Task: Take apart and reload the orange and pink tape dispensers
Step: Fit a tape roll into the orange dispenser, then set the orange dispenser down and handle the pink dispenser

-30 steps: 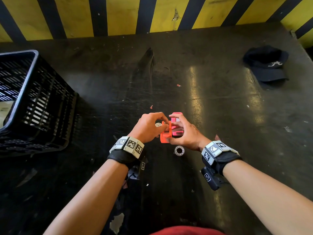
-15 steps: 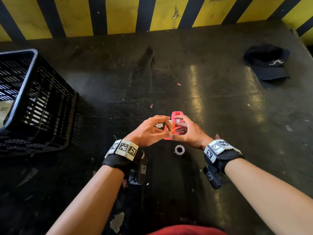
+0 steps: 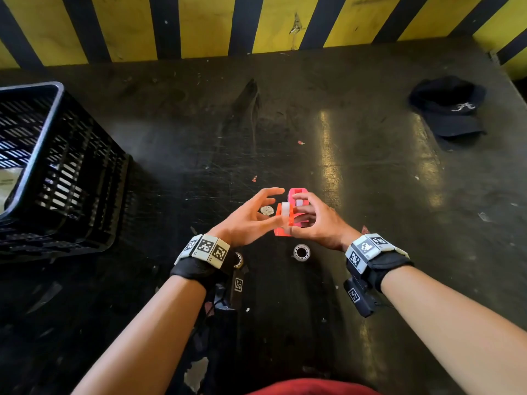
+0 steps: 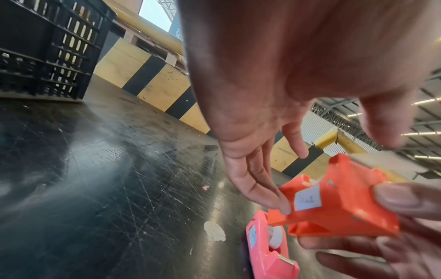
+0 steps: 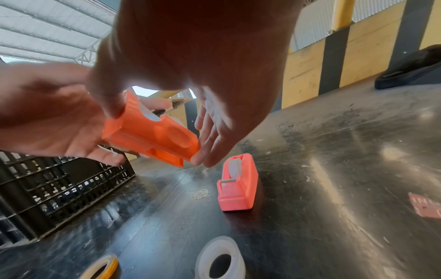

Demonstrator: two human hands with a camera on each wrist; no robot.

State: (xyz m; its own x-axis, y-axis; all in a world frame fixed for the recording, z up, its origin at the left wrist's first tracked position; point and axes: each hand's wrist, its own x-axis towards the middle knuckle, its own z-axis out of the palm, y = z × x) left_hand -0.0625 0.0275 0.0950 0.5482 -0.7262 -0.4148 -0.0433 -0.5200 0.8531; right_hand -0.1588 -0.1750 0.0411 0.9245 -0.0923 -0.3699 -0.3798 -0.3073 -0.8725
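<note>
Orange tape dispenser [image 5: 152, 132] pinched by right hand [image 3: 316, 223] — left hand [image 3: 251, 220] spread beside it

Bare forearms; black wrist straps [image 3: 199, 270] (white checkered marker tags); red garment [image 3: 313, 387]

Black, scuffed worktop [image 3: 176, 155] w/ scratches & pale paint chips is lying under everything, glare streaks running across its right half. Wall [image 3: 199, 24] behind is showing yellow & black diagonal hazard stripes, paint peeling in spots. Black slotted plastic crate [image 3: 65, 178] is sitting at left edge; dark cap [image 3: 450, 109] w/ white lettering is resting far right. Wrist views are catching corrugated roof w/ steel trusses [image 4: 346, 115], daylight coming thru overhead.
</note>
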